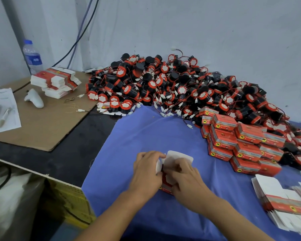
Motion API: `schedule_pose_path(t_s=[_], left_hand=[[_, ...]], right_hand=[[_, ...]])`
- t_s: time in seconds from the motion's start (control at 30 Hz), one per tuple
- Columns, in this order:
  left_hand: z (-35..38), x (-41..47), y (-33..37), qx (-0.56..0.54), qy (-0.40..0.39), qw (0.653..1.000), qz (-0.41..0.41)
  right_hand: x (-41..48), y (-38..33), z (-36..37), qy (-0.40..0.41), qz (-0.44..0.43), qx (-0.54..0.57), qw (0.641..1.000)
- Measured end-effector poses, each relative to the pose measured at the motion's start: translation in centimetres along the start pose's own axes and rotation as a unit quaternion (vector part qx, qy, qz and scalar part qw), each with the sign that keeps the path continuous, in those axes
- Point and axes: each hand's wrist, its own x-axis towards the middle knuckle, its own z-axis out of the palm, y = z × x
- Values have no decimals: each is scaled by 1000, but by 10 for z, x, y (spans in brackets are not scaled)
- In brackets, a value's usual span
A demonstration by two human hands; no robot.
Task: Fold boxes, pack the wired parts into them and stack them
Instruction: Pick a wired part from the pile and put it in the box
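In the lower middle of the frame both hands are working on one red and white box (178,158), which is lying on the blue cloth (146,133). The left hand (147,173) is gripping the box's left side with its fingers curled round the edge. The right hand (186,178) is lying over the top, its fingers bent and pinching the box near a white flap that is sticking up behind the knuckles. The hands are covering most of the box, so whether a part is sitting inside cannot be told.

A big heap of wired parts (172,84), black and red with thin wires and white plugs, is filling the middle and right of the frame against the wall. A stack of closed red boxes (241,141) is sitting right of centre, touching the heap's front edge. Flat box blanks (285,202) are lying in a fanned pile at the lower right, well apart from the hands.

At the upper left a second pile of blanks (56,80) is resting on a cardboard sheet (47,122), with a white handle-shaped object (34,98) and some rubber bands (71,105) just beside it. A water bottle (32,56) is standing behind that pile, and a sheet of paper (3,108) with a pen (4,117) on it is lying at the left edge
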Motion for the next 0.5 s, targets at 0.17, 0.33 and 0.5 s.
schedule_pose_path(t_s=[0.17,0.33,0.5], left_hand=[[1,8,0,-24,-39,998,31],[4,6,-5,-6,-33,998,49],[3,13,-8,-12,-81,996,22]], right_hand=[[-13,-2,6,93,-4,51,994],[-24,0,9,155,-20,14,988],[-24,-3,12,157,0,56,986]])
